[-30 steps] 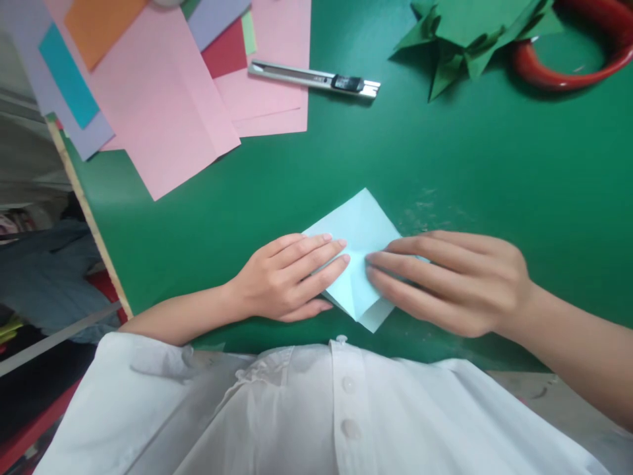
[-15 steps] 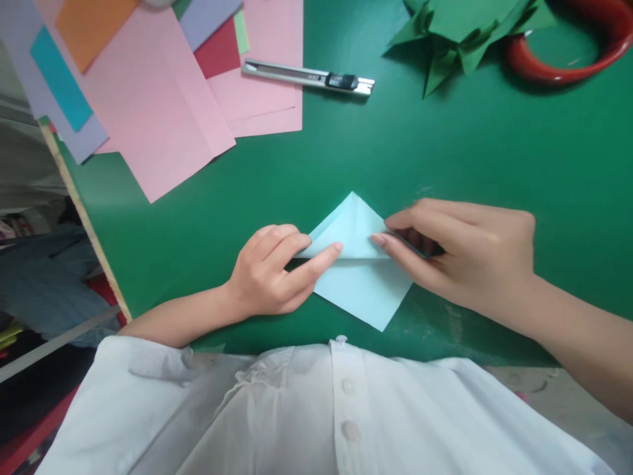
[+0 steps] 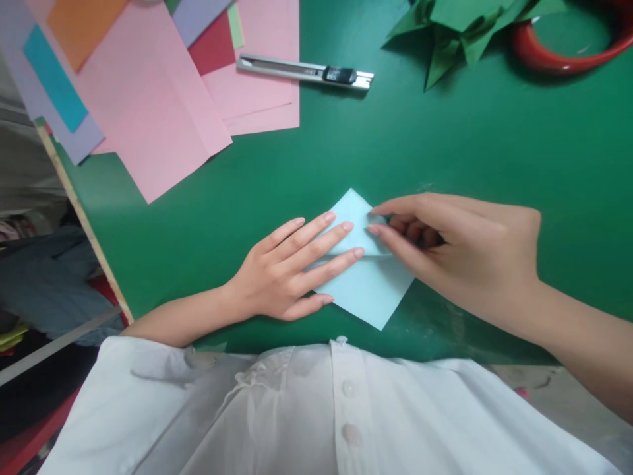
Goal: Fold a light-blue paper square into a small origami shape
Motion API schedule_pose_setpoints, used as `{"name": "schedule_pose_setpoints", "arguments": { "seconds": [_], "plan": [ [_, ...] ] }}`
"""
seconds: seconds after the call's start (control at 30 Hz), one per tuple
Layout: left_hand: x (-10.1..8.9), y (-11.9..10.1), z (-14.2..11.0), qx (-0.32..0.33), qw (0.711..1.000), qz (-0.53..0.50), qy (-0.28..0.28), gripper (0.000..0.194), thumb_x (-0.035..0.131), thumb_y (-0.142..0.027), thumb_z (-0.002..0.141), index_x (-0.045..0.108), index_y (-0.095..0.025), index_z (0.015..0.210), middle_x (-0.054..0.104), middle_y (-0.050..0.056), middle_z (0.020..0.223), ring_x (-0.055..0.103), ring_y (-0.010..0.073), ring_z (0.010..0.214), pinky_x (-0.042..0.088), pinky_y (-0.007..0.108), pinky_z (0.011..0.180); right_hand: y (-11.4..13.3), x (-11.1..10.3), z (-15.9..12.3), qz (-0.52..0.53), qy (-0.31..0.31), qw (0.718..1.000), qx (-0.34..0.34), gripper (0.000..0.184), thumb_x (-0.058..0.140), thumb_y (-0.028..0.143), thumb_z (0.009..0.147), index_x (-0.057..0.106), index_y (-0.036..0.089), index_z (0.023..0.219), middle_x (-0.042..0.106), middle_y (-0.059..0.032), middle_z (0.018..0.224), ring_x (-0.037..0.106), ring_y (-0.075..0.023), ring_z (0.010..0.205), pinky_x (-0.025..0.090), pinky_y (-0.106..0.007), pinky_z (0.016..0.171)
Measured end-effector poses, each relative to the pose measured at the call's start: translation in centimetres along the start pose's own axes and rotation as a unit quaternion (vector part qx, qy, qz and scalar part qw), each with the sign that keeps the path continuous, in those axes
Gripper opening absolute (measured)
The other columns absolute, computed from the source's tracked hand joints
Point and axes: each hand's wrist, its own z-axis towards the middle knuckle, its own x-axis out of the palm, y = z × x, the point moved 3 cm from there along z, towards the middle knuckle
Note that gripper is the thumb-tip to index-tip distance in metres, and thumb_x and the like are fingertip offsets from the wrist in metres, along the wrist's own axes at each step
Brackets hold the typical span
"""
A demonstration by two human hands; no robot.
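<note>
A light blue folded sheet of paper (image 3: pixel 370 293) lies on the green table in front of me, its corners pointing up and down and a fold line running across the middle. My left hand (image 3: pixel 297 267) rests flat on the paper's left part, fingers spread, covering its left corner. At the upper right edge, my right hand (image 3: pixel 459 254) pinches the paper between thumb and forefinger, the other fingers curled in. The right corner of the upper flap is hidden behind that hand.
Beyond the paper lies a utility knife (image 3: pixel 306 71), partly over pink paper sheets (image 3: pixel 148 112). An orange piece (image 3: pixel 86 30) and a blue strip (image 3: pixel 55 78) lie among them. Top right are a folded green paper shape (image 3: pixel 459 26) and a red handle loop (image 3: pixel 558 59).
My left hand has opened from a bent-finger hold and spread flat over the paper. My right thumb and forefinger have shifted slightly left and drawn closer together on the flap.
</note>
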Motion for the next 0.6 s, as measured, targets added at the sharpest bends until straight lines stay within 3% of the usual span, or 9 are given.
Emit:
{"name": "schedule_pose_setpoints", "arguments": {
  "seconds": [0.3,0.43,0.6],
  "plan": [
    [0.42,0.29,0.08,-0.007,1.000,-0.024,0.015,0.060,0.032,-0.055,0.099,0.047,-0.019,0.145,0.052,0.014,0.148,0.046,0.0289,0.142,0.035,0.040,0.116,-0.07,-0.11,0.15,-0.002,0.020,1.000,0.014,0.013,0.058,0.028,0.095,0.069,0.024,0.093,0.070,0.0039,0.072,0.064,-0.0099,0.064,0.037,-0.025,0.052],
    [0.37,0.26,0.12,-0.012,1.000,-0.020,0.021,0.058,0.033,-0.053,0.099,0.046,-0.020,0.145,0.051,0.014,0.148,0.046,0.0286,0.141,0.032,0.041,0.118,0.07,-0.20,0.14,0.001,-0.008,1.000,-0.029,0.009,0.061,0.024,0.092,0.070,0.022,0.093,0.068,0.0039,0.069,0.060,-0.0072,0.060,0.035,-0.023,0.051],
    [0.41,0.28,0.22,-0.015,1.000,-0.018,0.020,0.061,0.032,-0.056,0.099,0.046,-0.019,0.145,0.051,0.015,0.149,0.044,0.0289,0.142,0.032,0.041,0.118,0.10,0.09,0.33,-0.067,-0.011,0.996,-0.051,0.017,0.057,0.025,0.094,0.073,0.026,0.101,0.070,0.0042,0.073,0.056,-0.0053,0.058,0.030,-0.021,0.049]
  ]
}}
